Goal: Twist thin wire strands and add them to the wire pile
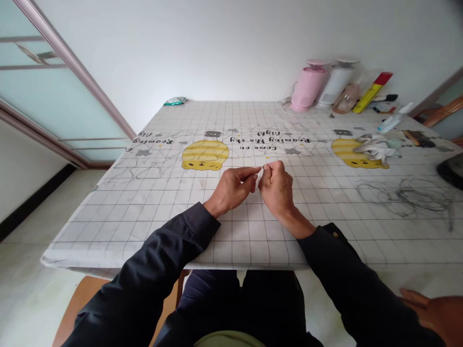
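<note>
My left hand (233, 189) and my right hand (277, 189) meet fingertip to fingertip above the middle of the checked tablecloth (246, 241). Thumb and forefinger of each are pinched together. Whatever lies between the fingertips is too small to make out. Thin dark thread (144, 168) spreads loosely over the cloth to the left and behind the hands. A tangled heap of dark thread (415, 195) lies on the cloth at the right.
Along the back right stand a pink bottle-shaped device (308, 89), a white one (334, 86), a yellow and red box (372, 94) and a clear bottle (394, 119). A crumpled pale cloth (378, 148) lies nearer. A green packet (175, 101) sits at the back left.
</note>
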The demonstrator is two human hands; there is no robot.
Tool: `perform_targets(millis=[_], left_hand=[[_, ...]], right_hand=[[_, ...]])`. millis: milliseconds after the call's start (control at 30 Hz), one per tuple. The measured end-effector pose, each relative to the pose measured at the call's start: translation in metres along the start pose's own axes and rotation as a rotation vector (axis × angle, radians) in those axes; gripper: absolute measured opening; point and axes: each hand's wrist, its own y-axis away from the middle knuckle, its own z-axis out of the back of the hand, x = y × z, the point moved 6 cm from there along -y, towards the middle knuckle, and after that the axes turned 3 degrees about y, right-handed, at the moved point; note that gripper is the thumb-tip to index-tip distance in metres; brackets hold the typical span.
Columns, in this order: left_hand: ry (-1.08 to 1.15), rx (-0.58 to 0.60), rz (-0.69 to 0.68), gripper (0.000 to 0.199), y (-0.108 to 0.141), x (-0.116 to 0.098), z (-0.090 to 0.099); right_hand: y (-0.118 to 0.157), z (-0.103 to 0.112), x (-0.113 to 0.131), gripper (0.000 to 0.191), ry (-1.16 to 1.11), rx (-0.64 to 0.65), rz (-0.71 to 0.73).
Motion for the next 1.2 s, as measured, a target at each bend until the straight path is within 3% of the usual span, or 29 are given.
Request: perform_targets(millis=[100,200,367,467,633,700,767,867,1000,1133,1200], left_hand=[[0.014,0.022,0.004,0.031,-0.001,-0.001,-0.002],[0.037,0.011,0.013,0.03,-0.004,-0.002,0.009],[0.149,-0.129,0.023,0.047,-0.008,0.001,0.029],[0.213,-0.132,0.079,0.048,-0.006,0.009,0.023],[0.29,0.043,0.244,0.054,-0.002,0.023,-0.001],[0.198,0.001,0.156,0.06,-0.003,0.019,0.002],[0.02,-0.095,-0.061,0.061,-0.002,0.005,0.009],[-0.178,-0.155,-0.325,0.045,0.004,-0.014,0.01],[-0.232,-0.154,-0.349,0.02,0.008,-0.015,0.005],[-0.241,-0.161,-0.397,0.019,0.007,-0.015,0.007],[-0.255,-0.095,-0.424,0.021,0.005,-0.017,0.009]], right_hand=[[0.0,0.001,0.0,0.016,-0.044,-0.006,-0.055],[-0.001,0.004,0.002,0.016,-0.191,0.011,-0.118],[-0.003,0.011,-0.002,0.019,-0.419,-0.017,-0.235],[-0.005,0.013,-0.003,0.025,-0.495,-0.018,-0.263],[-0.005,0.013,0.0,0.029,-0.654,0.025,-0.318],[-0.004,0.012,0.001,0.03,-0.694,0.028,-0.335],[-0.004,0.011,0.001,0.033,-0.702,0.027,-0.337],[-0.003,0.01,0.001,0.032,-0.674,0.034,-0.314],[-0.003,0.009,0.002,0.028,-0.625,0.032,-0.245],[-0.001,0.009,0.004,0.027,-0.635,0.062,-0.225],[0.0,0.009,0.004,0.028,-0.645,0.088,-0.238]])
